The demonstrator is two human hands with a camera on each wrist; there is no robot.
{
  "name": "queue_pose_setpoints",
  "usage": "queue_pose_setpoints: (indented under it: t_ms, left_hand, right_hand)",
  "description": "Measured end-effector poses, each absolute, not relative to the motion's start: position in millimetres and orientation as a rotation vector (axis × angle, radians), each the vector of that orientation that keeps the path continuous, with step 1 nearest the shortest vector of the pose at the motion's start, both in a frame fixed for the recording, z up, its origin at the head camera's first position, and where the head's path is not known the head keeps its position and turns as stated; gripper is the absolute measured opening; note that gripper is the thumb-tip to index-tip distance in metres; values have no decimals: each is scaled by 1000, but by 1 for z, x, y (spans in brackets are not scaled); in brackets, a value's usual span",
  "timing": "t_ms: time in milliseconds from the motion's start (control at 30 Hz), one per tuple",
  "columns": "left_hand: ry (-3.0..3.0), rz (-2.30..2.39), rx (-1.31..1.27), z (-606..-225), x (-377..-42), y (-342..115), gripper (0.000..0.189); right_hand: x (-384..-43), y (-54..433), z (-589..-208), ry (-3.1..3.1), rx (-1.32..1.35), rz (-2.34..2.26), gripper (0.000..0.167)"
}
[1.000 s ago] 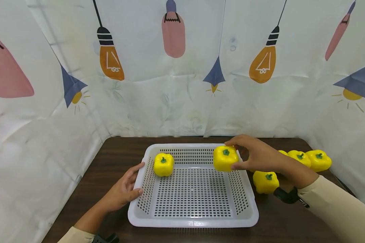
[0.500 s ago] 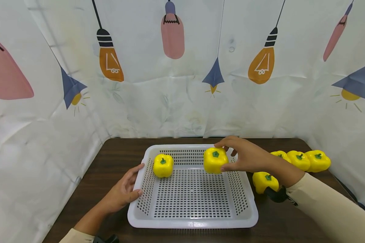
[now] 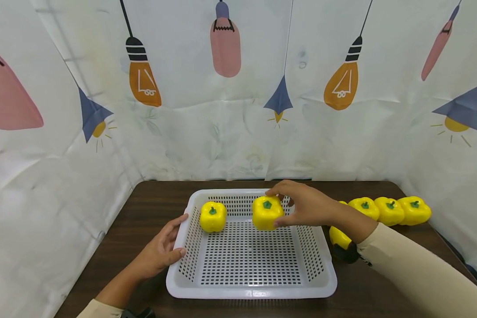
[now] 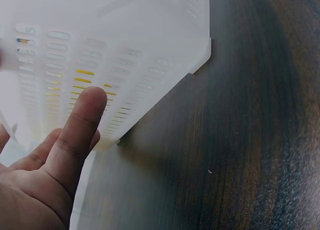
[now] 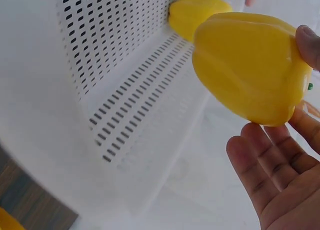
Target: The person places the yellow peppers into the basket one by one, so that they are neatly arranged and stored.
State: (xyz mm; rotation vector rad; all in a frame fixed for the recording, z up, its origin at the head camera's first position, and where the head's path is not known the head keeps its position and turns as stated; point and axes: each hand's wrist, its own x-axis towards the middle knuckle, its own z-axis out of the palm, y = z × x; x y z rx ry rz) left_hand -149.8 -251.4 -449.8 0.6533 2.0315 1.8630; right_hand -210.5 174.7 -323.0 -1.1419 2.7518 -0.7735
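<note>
My right hand [image 3: 308, 205] holds a yellow bell pepper [image 3: 265, 217] with a green stem between thumb and fingertips, above the white perforated basket [image 3: 250, 293]. The right wrist view shows this pepper [image 5: 245, 64] from the side, apart from the basket floor. Another yellow bell pepper [image 3: 212, 217] stands inside the basket at its back left corner. My left hand [image 3: 159, 248] touches the basket's left rim with extended fingers. In the left wrist view, the thumb of that hand [image 4: 55, 175] lies against the slotted outer wall [image 4: 130, 19].
Right of the basket, several more yellow bell peppers [image 3: 390, 211] lie in a row on the dark wooden table [image 3: 159, 194]. One pepper [image 3: 339, 237] nearer the front is partly hidden by my right wrist. A white printed cloth [image 3: 230, 132] hangs behind and at both sides.
My right hand has carried the bell pepper leftward over the basket, from its right side to near its middle. The left hand has stayed at the left rim.
</note>
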Motion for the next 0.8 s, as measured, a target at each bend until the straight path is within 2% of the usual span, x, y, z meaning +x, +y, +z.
queue_pose_setpoints:
  t_ms: [300, 800]
  left_hand:
    - [2051, 1856, 661, -450, -150, -251, 87]
    - [2057, 1855, 678, -451, -150, -251, 86]
  right_hand:
    - [-214, 160, -328, 2760, -1219, -730, 72]
    - [-215, 130, -334, 2756, -1179, -662, 72]
